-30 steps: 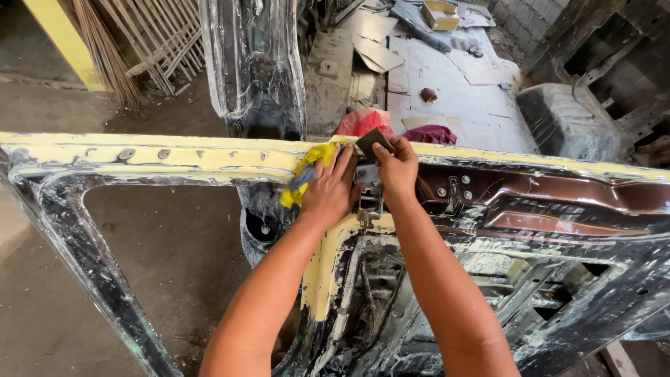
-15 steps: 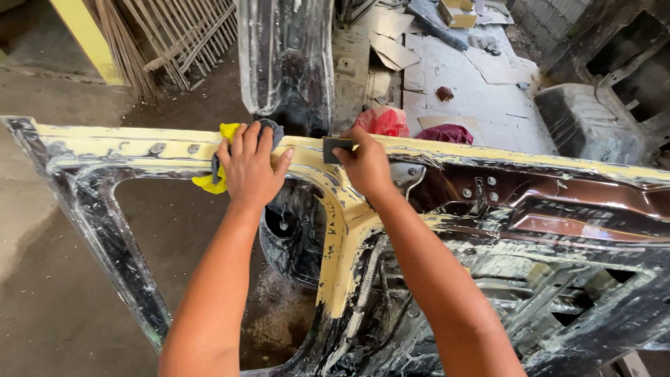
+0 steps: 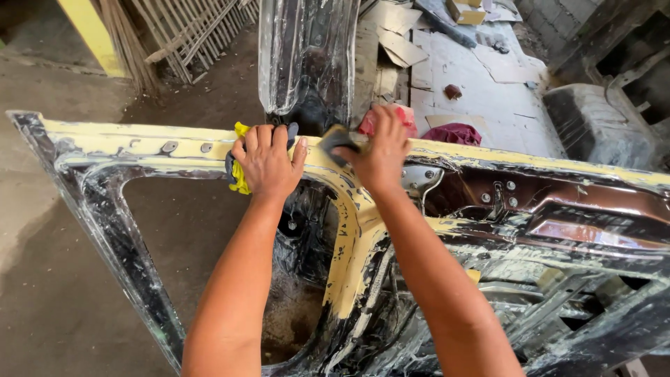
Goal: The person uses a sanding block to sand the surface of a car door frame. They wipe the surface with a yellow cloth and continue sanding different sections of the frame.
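A stripped car door frame [image 3: 112, 150] lies across the view, black metal with a pale yellow coat along its top edge and centre pillar. My left hand [image 3: 267, 162] presses a yellow cloth [image 3: 239, 174] against the top edge, fingers wrapped over it. My right hand [image 3: 380, 152] holds a dark sanding pad [image 3: 336, 139] flat on the same yellow edge, just right of the left hand. Both forearms reach up from the bottom of the view.
A tall glossy black panel [image 3: 307, 56] stands upright behind the door. A red rag [image 3: 457, 132] and cardboard scraps [image 3: 398, 42] lie on the pale floor beyond. Metal rods [image 3: 188, 35] lean at the upper left. Concrete floor shows through the window opening.
My left hand slid left along the top edge with the yellow cloth, away from the right hand. The right hand kept the pad near the centre pillar. The view shifted slightly.
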